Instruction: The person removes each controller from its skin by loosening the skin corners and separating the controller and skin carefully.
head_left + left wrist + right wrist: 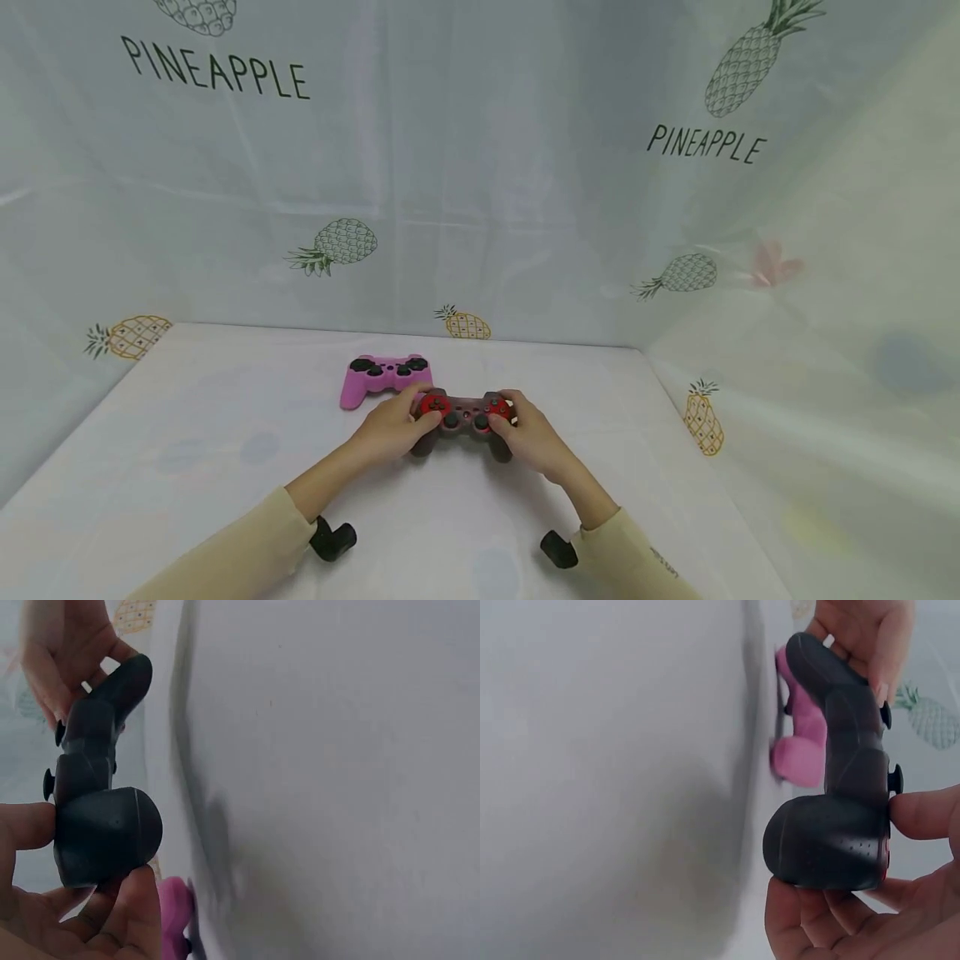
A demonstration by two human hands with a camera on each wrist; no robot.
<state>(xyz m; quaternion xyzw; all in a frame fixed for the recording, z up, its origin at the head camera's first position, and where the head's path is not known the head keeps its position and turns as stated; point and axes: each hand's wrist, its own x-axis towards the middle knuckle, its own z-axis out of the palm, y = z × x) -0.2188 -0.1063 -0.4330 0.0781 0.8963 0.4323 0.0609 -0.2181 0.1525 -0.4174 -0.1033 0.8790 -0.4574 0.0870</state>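
Observation:
A dark game controller with red button areas [467,410] is held between both hands, raised off the table in the wrist views. My left hand [392,427] grips its left side, thumb on top and fingers curled beneath the handle. On the other side, my right hand [534,435] grips the right handle the same way, its thumb near a stick. Both wrist views show the dark underside of the controller [105,832]. Behind it and to the left lies a pink controller [362,385] on the table, partly hidden by the left hand; neither hand appears to hold it.
The white-covered table [225,400] reaches back to a hanging curtain [510,167] printed with pineapples. Another curtain side stands along the right. A black camera mount [333,540] sits on the left wrist, and a second black mount [558,550] on the right.

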